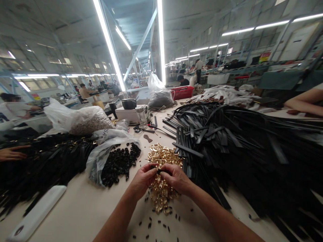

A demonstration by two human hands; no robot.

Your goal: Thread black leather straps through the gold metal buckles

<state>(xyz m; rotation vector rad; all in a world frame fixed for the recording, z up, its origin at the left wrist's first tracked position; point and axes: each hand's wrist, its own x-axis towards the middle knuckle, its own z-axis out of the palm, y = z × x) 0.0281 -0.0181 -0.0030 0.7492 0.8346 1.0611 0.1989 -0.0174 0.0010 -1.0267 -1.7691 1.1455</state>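
So, L hand (pixel 145 175) and R hand (pixel 177 177) met over the middle of the gold fittings (pixel 164 154). Between them: one small black piece (pixel 158 171), pinched thumb-to-finger from both sides, tips close together. Piece was just above the pile; exact shape n/a (mostly hidden by the fingertips, too small to read). Whether a gold fitting was in the grip too: couldn't tell.

Technique, my judgement: a part this small wanted one hand as a fixed clamp, the other doing the fine turning, w/ pressure from the pads rather than the nails. Tips were best set back from the edge so the work could be seen. Holding it low over the pile risked losing a dropped part among the gold, tho black on gold would prob. show OK.

Layout: black rings (pixel 118 166) spilled from a clear plastic bag (pixel 94 164) L of the pile; black straps (pixel 202 134) heaped to R, some ends near the gold. Loose black bits (pixel 164 225) lay scattered on the tabletop (pixel 83 208), best kept out from under the wrists. A co-worker's hand (pixel 12 154) was at far L, beside a dark heap (pixel 63 161), well apart from the work.
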